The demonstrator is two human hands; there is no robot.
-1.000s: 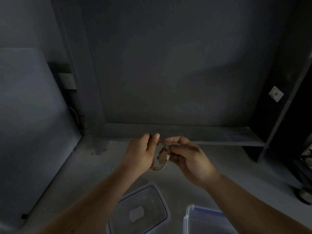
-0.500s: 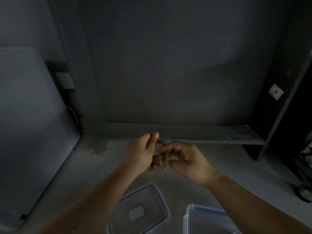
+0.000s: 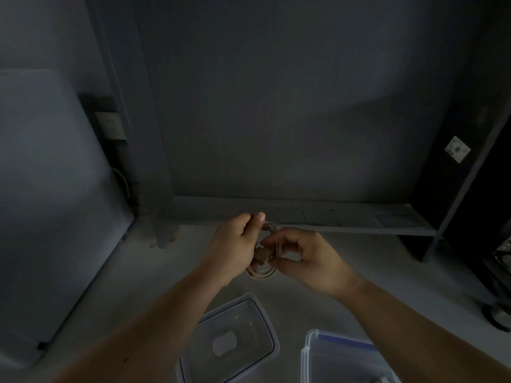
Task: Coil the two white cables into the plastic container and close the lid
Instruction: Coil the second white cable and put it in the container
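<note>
Two hands meet above the grey table (image 3: 154,275), both on one coiled cable (image 3: 262,272) held in the air. On my feed the left hand (image 3: 235,244) grips the far side of the coil with curled fingers, thumb up. The right hand (image 3: 307,258) pinches the strands between thumb and forefinger, just beside a connector plug (image 3: 261,257). Below the hands, on the table, lie two clear blue-trimmed plastic pieces: the centre piece (image 3: 260,309) and the right piece (image 3: 312,355). I cannot tell which is tub and which is lid. A low shelf (image 3: 359,217) runs along the back, and a wall socket (image 3: 110,125) sits at the left.
</note>
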